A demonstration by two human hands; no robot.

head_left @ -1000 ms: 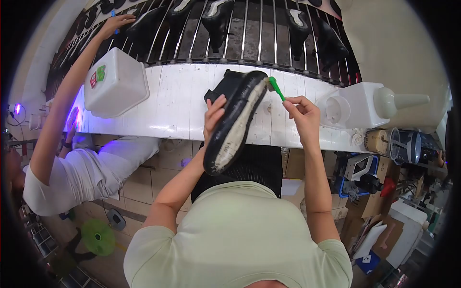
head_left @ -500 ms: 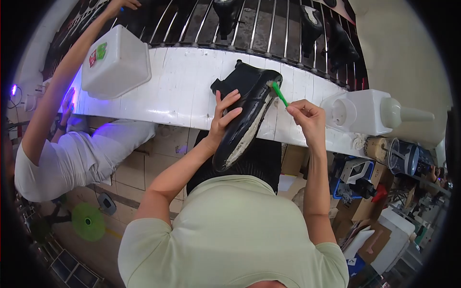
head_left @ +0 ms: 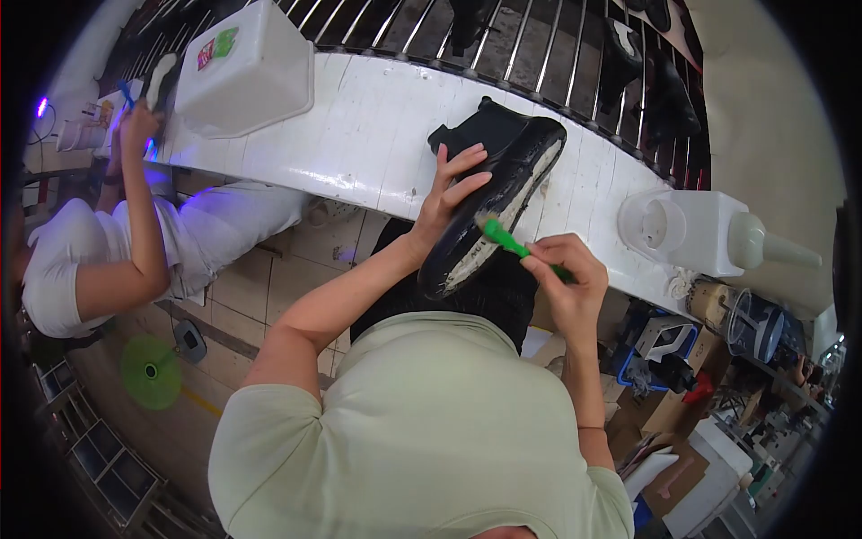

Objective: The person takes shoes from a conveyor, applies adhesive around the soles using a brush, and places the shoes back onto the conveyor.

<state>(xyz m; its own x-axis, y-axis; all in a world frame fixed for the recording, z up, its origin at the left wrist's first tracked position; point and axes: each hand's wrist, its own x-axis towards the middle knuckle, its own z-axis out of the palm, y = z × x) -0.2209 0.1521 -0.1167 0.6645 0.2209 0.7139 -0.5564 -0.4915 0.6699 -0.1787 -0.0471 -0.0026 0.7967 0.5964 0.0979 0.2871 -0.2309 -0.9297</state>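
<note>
A black boot [head_left: 514, 166] lies tilted over the near edge of the white table, its whitish sole facing right and its toe pointing toward my body. My left hand [head_left: 452, 190] grips the boot around its upper, fingers spread over the side. In my right hand [head_left: 575, 277] is a green-handled brush [head_left: 505, 237], pinched between thumb and fingers. The bristles are at the inner edge of the sole, around its middle; whether they press on it is hard to see. Part of the handle is hidden in my fingers.
Beyond the white table [head_left: 359, 121] runs a rack of metal bars [head_left: 541, 45] carrying black boots. A white bin [head_left: 247, 76] stands left; a white container with a cup [head_left: 700, 232] stands right. At far left, a co-worker's hand [head_left: 139, 126] is near a shoe with a pale sole.
The brush has moved from the heel end of the sole down to its middle. The view has shifted, and the co-worker's arm has come back from the rack.
</note>
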